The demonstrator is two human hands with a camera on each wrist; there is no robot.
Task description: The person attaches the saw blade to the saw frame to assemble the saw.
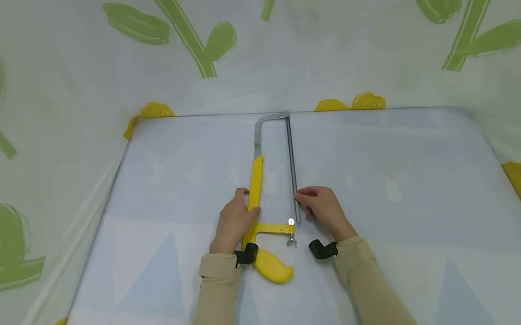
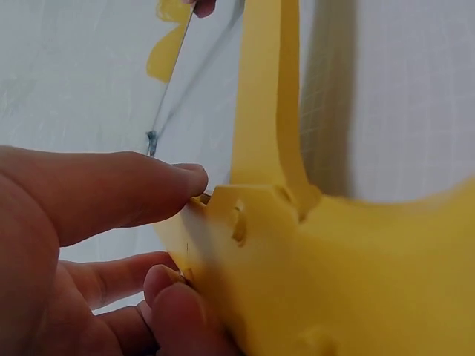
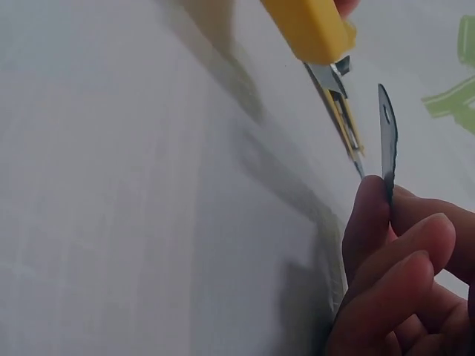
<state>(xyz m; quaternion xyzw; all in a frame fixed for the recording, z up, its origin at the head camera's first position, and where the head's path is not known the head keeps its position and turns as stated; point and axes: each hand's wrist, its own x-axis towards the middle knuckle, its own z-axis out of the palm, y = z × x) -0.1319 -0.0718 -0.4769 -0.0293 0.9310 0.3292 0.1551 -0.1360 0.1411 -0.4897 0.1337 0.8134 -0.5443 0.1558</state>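
Observation:
A hacksaw frame (image 1: 255, 184) with a yellow body, a grey metal bow (image 1: 257, 136) and a curved yellow handle (image 1: 274, 268) lies lengthwise before me. My left hand (image 1: 234, 220) grips the yellow body just above the lower arm (image 1: 273, 228). Between the thumb and fingers of my right hand (image 1: 322, 206) I pinch a thin dark saw blade (image 1: 292, 159) close to its near end. Its far end meets the tip of the metal bow. The near end, with a small hole, stands apart from the lower arm's pin, beside the wing nut (image 1: 291, 241).
Everything rests on a pale table (image 1: 412, 182) with a blue triangle pattern. Behind it hangs a white sheet (image 1: 325, 53) printed with green leaves and yellow shapes. A black wrist strap mount (image 1: 322, 249) sits at my right cuff, and another is on the left.

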